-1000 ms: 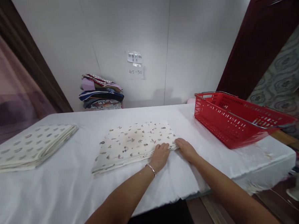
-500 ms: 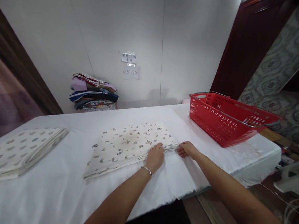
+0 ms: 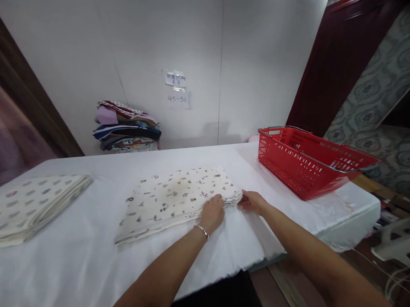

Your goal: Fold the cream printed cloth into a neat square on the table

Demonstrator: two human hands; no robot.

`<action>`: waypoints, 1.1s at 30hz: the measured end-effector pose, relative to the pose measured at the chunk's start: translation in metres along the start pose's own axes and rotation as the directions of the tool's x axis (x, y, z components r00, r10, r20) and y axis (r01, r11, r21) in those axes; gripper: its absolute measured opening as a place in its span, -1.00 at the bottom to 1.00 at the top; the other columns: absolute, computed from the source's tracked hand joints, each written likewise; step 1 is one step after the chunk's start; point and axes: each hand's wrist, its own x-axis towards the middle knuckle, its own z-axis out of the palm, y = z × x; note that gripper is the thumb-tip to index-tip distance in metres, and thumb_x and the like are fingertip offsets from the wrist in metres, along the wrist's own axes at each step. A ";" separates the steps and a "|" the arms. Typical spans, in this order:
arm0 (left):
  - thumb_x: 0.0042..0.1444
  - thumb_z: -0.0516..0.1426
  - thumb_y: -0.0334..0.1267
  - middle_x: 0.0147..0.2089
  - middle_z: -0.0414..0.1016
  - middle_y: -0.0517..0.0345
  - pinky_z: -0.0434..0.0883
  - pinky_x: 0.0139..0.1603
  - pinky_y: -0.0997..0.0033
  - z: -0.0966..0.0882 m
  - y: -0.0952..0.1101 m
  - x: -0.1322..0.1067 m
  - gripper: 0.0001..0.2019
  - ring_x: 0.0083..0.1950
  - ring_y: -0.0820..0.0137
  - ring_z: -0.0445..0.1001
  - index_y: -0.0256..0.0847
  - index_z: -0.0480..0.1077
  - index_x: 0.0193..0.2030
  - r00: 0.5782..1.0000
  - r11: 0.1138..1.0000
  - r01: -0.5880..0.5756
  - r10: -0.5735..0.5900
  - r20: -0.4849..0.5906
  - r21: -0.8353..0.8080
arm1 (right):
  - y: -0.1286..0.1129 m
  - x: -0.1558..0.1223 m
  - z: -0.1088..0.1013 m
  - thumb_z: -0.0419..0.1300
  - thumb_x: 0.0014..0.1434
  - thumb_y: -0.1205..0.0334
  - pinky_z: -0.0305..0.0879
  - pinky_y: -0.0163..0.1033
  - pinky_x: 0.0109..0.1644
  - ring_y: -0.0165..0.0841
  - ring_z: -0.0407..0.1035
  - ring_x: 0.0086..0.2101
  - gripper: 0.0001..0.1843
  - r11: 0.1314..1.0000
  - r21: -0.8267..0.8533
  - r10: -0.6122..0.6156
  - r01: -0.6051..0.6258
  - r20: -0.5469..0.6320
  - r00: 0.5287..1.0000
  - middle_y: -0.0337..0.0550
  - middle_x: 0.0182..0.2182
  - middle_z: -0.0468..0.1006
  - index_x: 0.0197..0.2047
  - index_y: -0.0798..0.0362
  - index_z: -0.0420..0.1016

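Note:
A folded cream cloth with small prints (image 3: 175,195) lies in the middle of the white-covered table (image 3: 82,257). My left hand (image 3: 211,213), a bracelet on its wrist, grips the cloth's near edge with curled fingers. My right hand (image 3: 253,202) pinches the cloth's right near corner, whose layers are slightly lifted. Both forearms reach in from the bottom of the view.
A second folded printed cloth (image 3: 26,206) lies at the table's left end. A red plastic basket (image 3: 311,161) stands at the right end. A pile of folded coloured fabrics (image 3: 127,127) sits by the wall under two paper notes (image 3: 177,88). The table's near edge runs just below my wrists.
My right hand has gone from lying flat beside the corner to pinching it and lifting its layers a little. My left hand has stayed on the near edge, fingers curling in.

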 end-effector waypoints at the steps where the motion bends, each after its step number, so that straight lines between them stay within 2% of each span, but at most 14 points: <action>1: 0.01 -0.01 -0.45 0.10 0.24 0.09 0.22 -0.03 0.31 0.000 0.000 0.000 -0.79 0.02 0.32 0.26 -0.19 0.31 -0.21 1.000 1.000 0.003 -0.003 -0.001 -0.004 | 0.000 0.000 0.002 -0.02 0.22 0.22 0.36 -0.33 -0.45 -0.42 0.41 -0.52 -0.77 1.000 0.014 -0.017 0.017 -0.004 1.000 -0.10 -0.48 0.52 -0.32 0.16 0.38; 6: 0.01 -0.02 -0.44 0.08 0.25 0.10 0.22 -0.03 0.33 -0.001 -0.001 0.001 -0.79 -0.01 0.35 0.27 -0.18 0.30 -0.22 1.000 0.999 0.027 -0.027 0.001 -0.031 | 0.005 -0.002 0.006 -0.01 0.12 0.49 0.37 -0.38 -0.43 -0.48 0.39 -0.55 -0.85 0.997 0.064 -0.039 0.040 -0.015 0.999 -0.12 -0.50 0.51 -0.37 0.18 0.36; 9: 0.00 -0.02 -0.44 0.07 0.25 0.10 0.21 -0.02 0.34 0.000 -0.001 0.001 -0.80 0.00 0.35 0.27 -0.18 0.30 -0.23 0.999 0.999 0.034 -0.035 -0.001 -0.042 | 0.007 -0.003 0.004 0.01 0.07 0.55 0.39 -0.36 -0.40 -0.47 0.41 -0.53 -0.84 0.997 0.071 -0.027 0.027 0.009 1.000 -0.14 -0.50 0.51 -0.35 0.16 0.35; 14: 0.01 -0.01 -0.45 0.05 0.25 0.09 0.21 -0.02 0.35 0.000 -0.001 0.002 -0.82 -0.01 0.36 0.27 -0.18 0.29 -0.25 0.999 0.997 0.030 -0.031 -0.012 -0.067 | 0.007 -0.003 0.002 0.08 0.06 0.54 0.41 -0.33 -0.38 -0.46 0.43 -0.52 -0.85 0.998 0.055 -0.030 0.028 0.035 0.999 -0.11 -0.48 0.54 -0.30 0.16 0.35; 19: 0.00 0.00 -0.46 -0.07 0.28 0.11 0.25 -0.14 0.42 -0.002 -0.003 0.006 -0.88 -0.12 0.41 0.30 -0.19 0.26 -0.33 0.997 0.991 0.062 -0.067 -0.040 -0.117 | 0.004 -0.001 0.005 0.09 0.07 0.49 0.40 -0.36 -0.43 -0.45 0.43 -0.53 -0.87 0.999 0.035 -0.035 0.033 0.048 0.998 -0.12 -0.48 0.54 -0.28 0.15 0.36; 23: 0.01 -0.01 -0.44 -0.15 0.29 0.13 0.25 -0.21 0.43 -0.003 -0.005 0.010 -0.89 -0.19 0.42 0.31 -0.18 0.25 -0.33 0.994 0.986 0.103 -0.106 -0.016 -0.135 | 0.003 -0.001 0.007 0.06 0.06 0.52 0.40 -0.37 -0.46 -0.45 0.43 -0.54 -0.84 0.999 0.024 -0.035 0.034 0.047 0.998 -0.12 -0.50 0.54 -0.29 0.17 0.37; 27: 0.00 0.01 -0.44 -0.16 0.29 0.14 0.24 -0.20 0.44 -0.002 -0.005 0.010 -0.90 -0.17 0.43 0.32 -0.18 0.24 -0.34 0.994 0.986 0.107 -0.110 -0.014 -0.131 | 0.004 -0.001 0.007 0.04 0.04 0.55 0.40 -0.35 -0.43 -0.45 0.43 -0.55 -0.82 0.999 0.018 -0.042 0.041 0.034 0.999 -0.12 -0.52 0.53 -0.29 0.17 0.36; 33: 0.00 0.00 -0.44 -0.18 0.29 0.15 0.23 -0.23 0.44 -0.003 -0.005 0.010 -0.90 -0.21 0.43 0.32 -0.18 0.24 -0.34 0.994 0.987 0.108 -0.110 -0.009 -0.120 | 0.004 -0.001 0.007 0.10 0.05 0.47 0.42 -0.32 -0.42 -0.43 0.43 -0.52 -0.88 0.999 -0.002 -0.054 0.054 0.044 0.998 -0.10 -0.50 0.54 -0.29 0.16 0.37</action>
